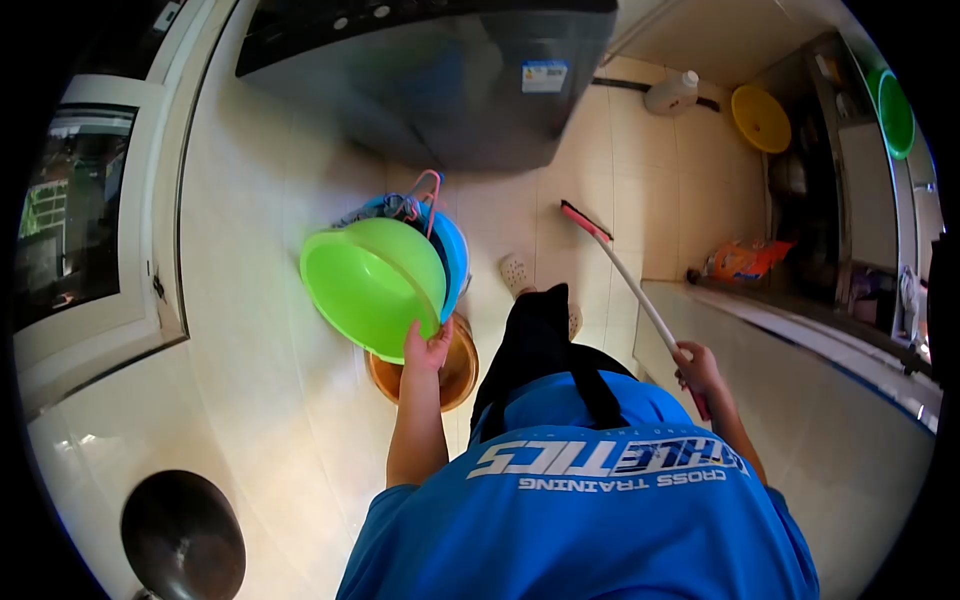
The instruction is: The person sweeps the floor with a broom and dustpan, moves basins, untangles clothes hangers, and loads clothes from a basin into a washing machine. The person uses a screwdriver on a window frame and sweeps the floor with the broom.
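Observation:
My left hand [428, 348] is closed on the near rim of a light green plastic basin [360, 285]. The basin tilts and partly covers a blue basin [457, 262] that holds dark cloth and a pink hanger [432, 205]. Below my left hand stands an orange-brown bucket [462, 368], partly hidden by the green basin and my hand. With my right hand [697, 367] I grip the white pole of a floor squeegee [640, 290] near its pink end. Its pink head with a dark blade [588, 220] points toward the floor ahead of my feet.
A dark grey washing machine [450, 90] stands ahead. At the right are a white jug [672, 93], a yellow basin [760, 118], an orange packet [745, 260] and a dark shelf unit [815, 190]. A black wok [183, 535] is at lower left, a glass door [75, 210] at left.

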`<action>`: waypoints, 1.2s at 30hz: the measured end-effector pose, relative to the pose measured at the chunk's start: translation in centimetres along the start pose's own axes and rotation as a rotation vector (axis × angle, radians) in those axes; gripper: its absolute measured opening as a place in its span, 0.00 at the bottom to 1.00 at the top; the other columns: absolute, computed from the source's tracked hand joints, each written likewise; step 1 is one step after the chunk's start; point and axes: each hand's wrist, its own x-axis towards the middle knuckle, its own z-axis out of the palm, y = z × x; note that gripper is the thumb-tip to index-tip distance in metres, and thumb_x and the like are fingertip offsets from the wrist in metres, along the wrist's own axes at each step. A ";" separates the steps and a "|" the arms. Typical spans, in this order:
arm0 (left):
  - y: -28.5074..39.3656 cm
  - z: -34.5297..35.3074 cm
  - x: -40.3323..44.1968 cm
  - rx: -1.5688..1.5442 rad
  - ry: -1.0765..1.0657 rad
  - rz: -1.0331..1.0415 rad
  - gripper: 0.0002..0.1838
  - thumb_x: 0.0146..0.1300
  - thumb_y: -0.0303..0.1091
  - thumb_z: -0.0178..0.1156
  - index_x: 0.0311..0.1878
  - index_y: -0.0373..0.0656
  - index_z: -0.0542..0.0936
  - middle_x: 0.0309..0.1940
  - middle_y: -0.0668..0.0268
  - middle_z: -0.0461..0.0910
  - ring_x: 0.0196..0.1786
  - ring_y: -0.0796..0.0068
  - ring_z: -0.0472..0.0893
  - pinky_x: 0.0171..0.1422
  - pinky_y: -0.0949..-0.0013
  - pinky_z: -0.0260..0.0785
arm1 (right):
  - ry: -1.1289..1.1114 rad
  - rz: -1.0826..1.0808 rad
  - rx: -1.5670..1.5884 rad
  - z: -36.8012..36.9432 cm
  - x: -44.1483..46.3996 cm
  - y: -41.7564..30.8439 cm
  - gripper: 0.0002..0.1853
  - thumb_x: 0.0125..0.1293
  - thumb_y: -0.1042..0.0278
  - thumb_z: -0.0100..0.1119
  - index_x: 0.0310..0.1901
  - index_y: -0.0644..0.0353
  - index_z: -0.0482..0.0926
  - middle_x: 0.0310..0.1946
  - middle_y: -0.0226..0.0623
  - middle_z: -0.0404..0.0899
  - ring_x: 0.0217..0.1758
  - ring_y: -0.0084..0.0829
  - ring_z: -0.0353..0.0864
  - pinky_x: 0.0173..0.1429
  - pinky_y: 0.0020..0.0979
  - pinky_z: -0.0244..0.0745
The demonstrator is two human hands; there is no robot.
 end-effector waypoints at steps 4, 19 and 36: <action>0.3 0.6 2.3 -0.024 0.107 0.072 0.18 0.64 0.37 0.44 0.55 0.42 0.64 0.52 0.55 0.66 0.53 0.55 0.67 0.54 0.53 0.66 | 0.014 -0.012 -0.038 0.0 -0.3 -2.7 0.17 0.60 0.61 0.54 0.47 0.62 0.73 0.14 0.37 0.72 0.13 0.25 0.72 0.16 0.27 0.69; 3.0 -10.1 6.8 -0.084 0.262 0.130 0.07 0.58 0.27 0.45 0.39 0.40 0.71 0.33 0.65 0.74 0.34 0.71 0.74 0.23 0.76 0.68 | -0.119 -0.022 -0.155 -0.6 8.6 -9.1 0.16 0.58 0.63 0.55 0.46 0.60 0.73 0.16 0.38 0.74 0.14 0.26 0.73 0.18 0.27 0.70; -7.2 7.1 -14.1 0.480 -0.050 0.472 0.21 0.60 0.38 0.48 0.53 0.34 0.66 0.44 0.54 0.72 0.45 0.62 0.74 0.46 0.62 0.71 | -0.353 0.067 0.051 -9.9 14.5 -10.3 0.19 0.54 0.72 0.55 0.49 0.68 0.70 0.20 0.39 0.76 0.16 0.27 0.74 0.18 0.27 0.72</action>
